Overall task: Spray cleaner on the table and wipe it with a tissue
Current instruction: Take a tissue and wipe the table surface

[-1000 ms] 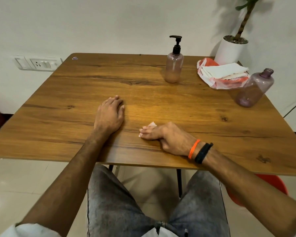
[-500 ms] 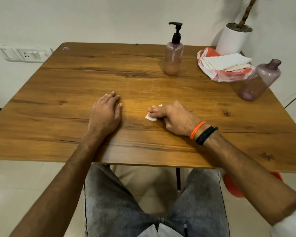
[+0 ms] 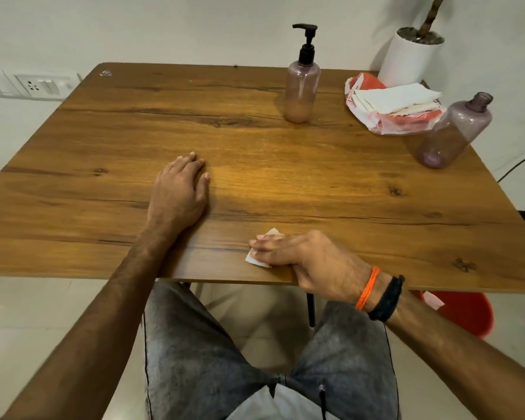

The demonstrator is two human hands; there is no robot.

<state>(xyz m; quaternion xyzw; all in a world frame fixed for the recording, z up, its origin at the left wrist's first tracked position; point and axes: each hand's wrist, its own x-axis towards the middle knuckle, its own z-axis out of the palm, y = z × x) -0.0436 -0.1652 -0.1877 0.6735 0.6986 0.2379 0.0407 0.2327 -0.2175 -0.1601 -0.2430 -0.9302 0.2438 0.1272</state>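
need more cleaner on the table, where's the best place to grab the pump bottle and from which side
Grip the pump bottle around its straight cylindrical body, below the black pump head. It stands upright at the far edge of the table with clear space in front. The flat, free left hand could likely come in from the near side; the right hand is pressing the tissue.

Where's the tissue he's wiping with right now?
In the head view the tissue lies pressed flat under the right hand, close to the near edge of the table, right of the flat left hand.
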